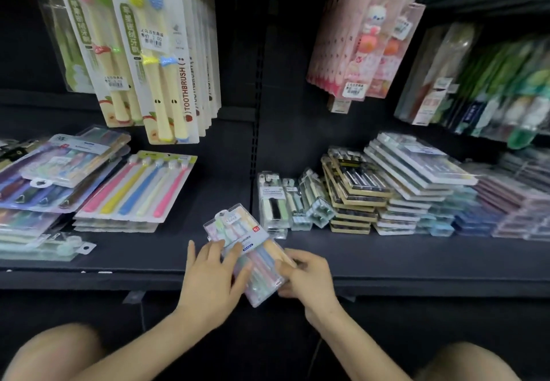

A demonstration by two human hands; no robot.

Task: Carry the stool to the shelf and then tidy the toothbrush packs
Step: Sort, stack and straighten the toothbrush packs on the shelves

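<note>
holding a toothbrush pack (238, 231) over the front edge of the shelf (416, 257), laying straight fingers of the left hand (208, 279) across its face, pinching its right edge with curled fingers of the right hand (308, 278).

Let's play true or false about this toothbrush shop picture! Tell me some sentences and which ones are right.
1. Both hands touch one pack. True: the left hand and right hand are both on it.
2. That pack lies on the black-and-gold stack. False: it is at the front edge of the shelf, apart from the stack.
3. Apple packs hang at the upper left. True.
4. The bunny packs lie flat on the shelf. False: they hang on a hook, upper right.
5. A five-brush pack lies on the shelf's left part. True.
</note>
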